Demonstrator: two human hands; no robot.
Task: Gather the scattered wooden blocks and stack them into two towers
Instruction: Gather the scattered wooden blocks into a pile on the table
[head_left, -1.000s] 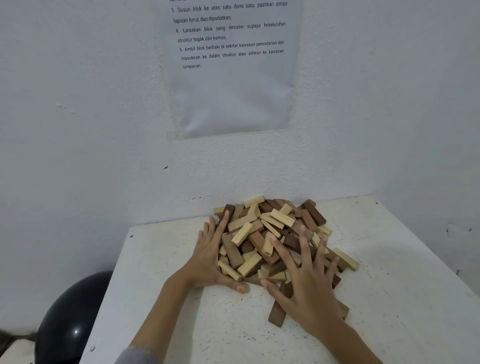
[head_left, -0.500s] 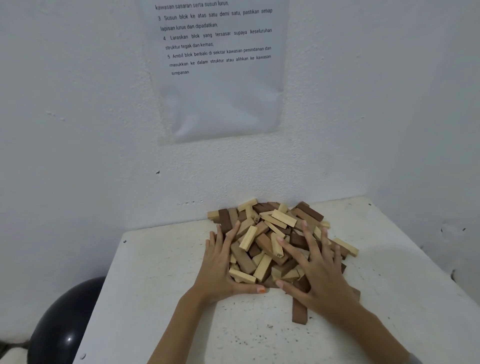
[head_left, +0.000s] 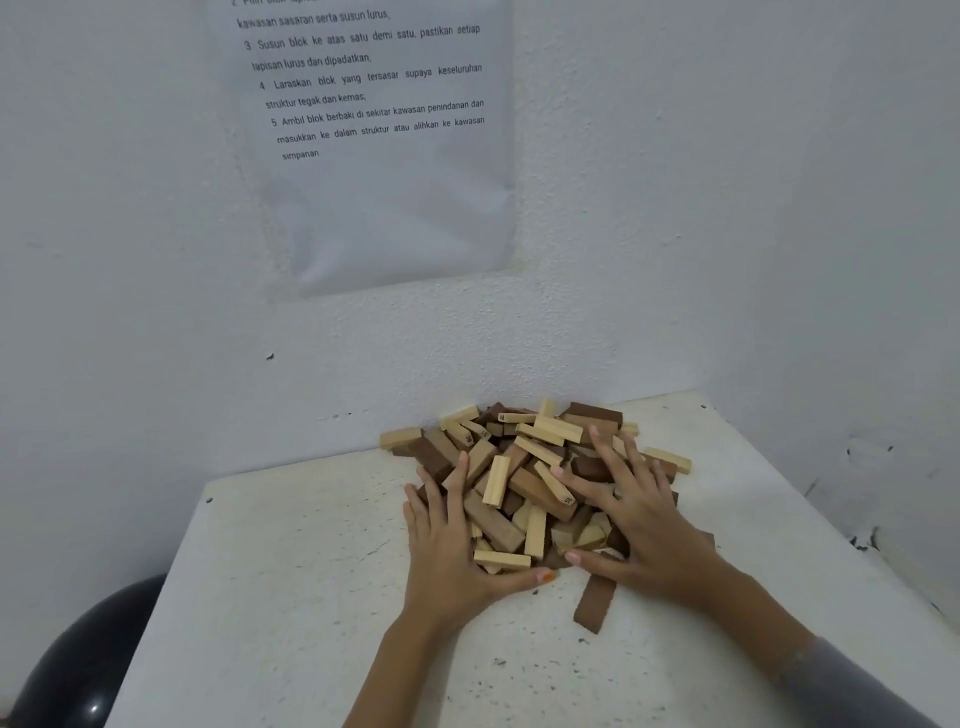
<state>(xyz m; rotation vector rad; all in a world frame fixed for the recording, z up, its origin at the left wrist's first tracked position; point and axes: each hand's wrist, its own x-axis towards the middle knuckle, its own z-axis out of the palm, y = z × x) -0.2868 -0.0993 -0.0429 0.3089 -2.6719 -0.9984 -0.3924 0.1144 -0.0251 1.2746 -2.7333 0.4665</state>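
1. Between the two hands, at the back of the white table (head_left: 291, 597) and against the wall, lies the heap of wooden blocks (head_left: 524, 478).
2. The left hand (head_left: 447, 561) lies flat against the heap's left flank, fingers straight, thumb stretched along its near edge; it grips nothing.
3. The right hand (head_left: 644, 525) rests spread-fingered on the heap's right side, holding nothing.
4. The blocks are pale and dark brown, jumbled at all angles; one dark block (head_left: 595, 605) juts out nearest the camera, below the right hand.

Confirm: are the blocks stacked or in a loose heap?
Loose heap. The wooden blocks lie jumbled at all angles, no tower standing; the left hand and right hand rest on the heap, fingers spread.
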